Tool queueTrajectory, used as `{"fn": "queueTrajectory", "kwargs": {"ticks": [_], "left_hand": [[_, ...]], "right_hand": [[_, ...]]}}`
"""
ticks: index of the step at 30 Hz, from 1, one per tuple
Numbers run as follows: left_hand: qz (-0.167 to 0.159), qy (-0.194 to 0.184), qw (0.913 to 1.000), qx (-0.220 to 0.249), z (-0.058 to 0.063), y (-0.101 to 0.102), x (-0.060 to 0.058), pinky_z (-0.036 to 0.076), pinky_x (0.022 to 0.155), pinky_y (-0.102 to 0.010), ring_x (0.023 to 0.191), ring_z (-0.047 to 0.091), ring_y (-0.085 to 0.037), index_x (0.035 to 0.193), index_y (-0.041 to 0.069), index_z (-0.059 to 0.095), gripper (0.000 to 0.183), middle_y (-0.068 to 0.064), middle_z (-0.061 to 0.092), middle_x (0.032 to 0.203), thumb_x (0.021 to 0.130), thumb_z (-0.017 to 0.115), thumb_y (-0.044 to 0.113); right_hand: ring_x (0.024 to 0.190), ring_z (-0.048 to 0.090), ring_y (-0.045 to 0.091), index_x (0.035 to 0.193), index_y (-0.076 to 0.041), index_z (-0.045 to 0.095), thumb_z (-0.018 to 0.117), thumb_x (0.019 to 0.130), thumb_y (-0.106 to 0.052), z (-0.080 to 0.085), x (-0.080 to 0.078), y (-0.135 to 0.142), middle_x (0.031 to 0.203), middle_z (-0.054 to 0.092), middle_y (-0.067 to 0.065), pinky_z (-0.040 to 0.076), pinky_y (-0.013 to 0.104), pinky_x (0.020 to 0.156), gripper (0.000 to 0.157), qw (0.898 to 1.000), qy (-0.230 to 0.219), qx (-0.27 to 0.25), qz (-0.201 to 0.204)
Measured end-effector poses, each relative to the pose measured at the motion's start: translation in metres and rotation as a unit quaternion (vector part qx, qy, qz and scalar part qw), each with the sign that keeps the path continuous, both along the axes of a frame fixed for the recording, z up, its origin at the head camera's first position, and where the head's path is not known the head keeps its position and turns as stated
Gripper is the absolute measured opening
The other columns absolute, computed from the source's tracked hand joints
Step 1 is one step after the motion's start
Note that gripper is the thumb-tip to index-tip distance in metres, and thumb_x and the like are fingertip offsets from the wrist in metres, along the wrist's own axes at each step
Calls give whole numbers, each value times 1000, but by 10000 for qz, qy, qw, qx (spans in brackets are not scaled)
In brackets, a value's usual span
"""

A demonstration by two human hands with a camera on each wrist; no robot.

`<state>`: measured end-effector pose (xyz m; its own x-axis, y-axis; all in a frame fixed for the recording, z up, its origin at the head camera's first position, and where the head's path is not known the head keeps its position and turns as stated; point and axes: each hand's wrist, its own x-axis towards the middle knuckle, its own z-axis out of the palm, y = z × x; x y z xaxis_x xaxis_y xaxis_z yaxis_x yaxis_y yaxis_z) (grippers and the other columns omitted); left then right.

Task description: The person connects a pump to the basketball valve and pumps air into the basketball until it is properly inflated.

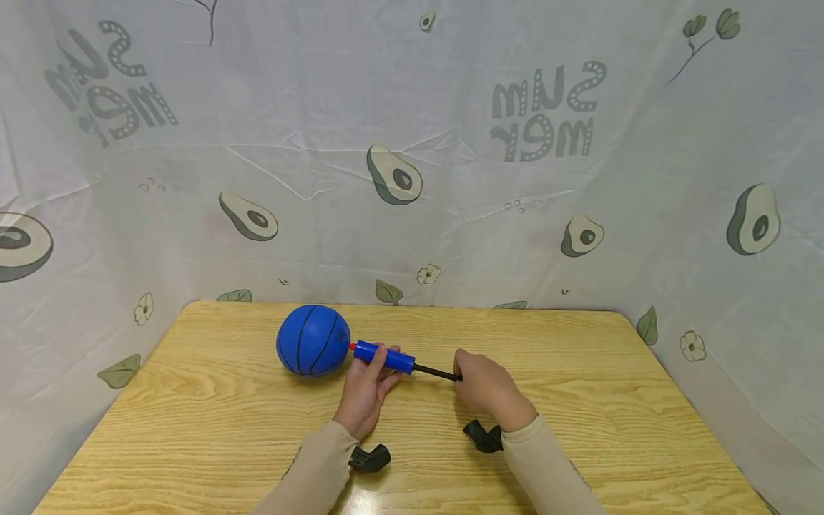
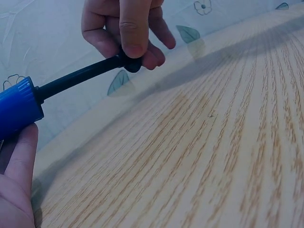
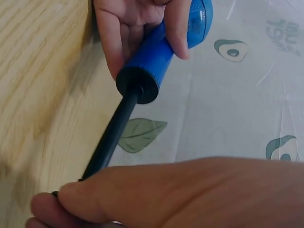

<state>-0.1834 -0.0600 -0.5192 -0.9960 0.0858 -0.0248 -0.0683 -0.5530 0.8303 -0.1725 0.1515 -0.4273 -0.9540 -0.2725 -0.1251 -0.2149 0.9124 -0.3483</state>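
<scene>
A blue ball with black lines [image 1: 312, 341] sits on the table toward the back left. Against its right side is the red tip [image 1: 352, 347] of a blue hand pump [image 1: 394, 360]. My left hand [image 1: 363, 395] grips the pump's barrel, thumb on top and fingers beneath. Out of the barrel's right end comes a long stretch of black rod [image 3: 113, 135]. My right hand [image 1: 487, 383] pinches the black handle [image 2: 131, 62] at the rod's end between thumb and fingers. Part of the ball also shows behind the left hand in the right wrist view.
The wooden table [image 1: 212, 422] has a light grain. A pale cloth [image 1: 463, 236] printed with avocados and leaves hangs behind it and at both sides. Black wrist mounts [image 1: 370, 458] sit at the sleeve cuffs.
</scene>
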Motion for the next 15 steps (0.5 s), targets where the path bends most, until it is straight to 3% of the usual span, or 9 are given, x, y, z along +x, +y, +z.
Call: {"fn": "queueTrajectory", "kwargs": {"ticks": [7,15], "left_hand": [[54,-37,10000,-74,0,1,0,52,105,-36,126,63,-22,146,1,27,54,-29,45,151,110,52,34],[-44,8,9999,-105,-2,0,-1,52,106,-37,126,63,-22,148,1,25,59,-28,45,151,109,53,36]], "right_hand": [[63,49,14,95,-8,60,72,96,-4,-7,-1,-9,76,60,0,43,32,58,13,9957,657,-296,589],[68,54,10,103,-7,62,72,95,-2,-16,-6,-15,84,67,0,48,28,62,13,9781,1233,-622,1556]]}}
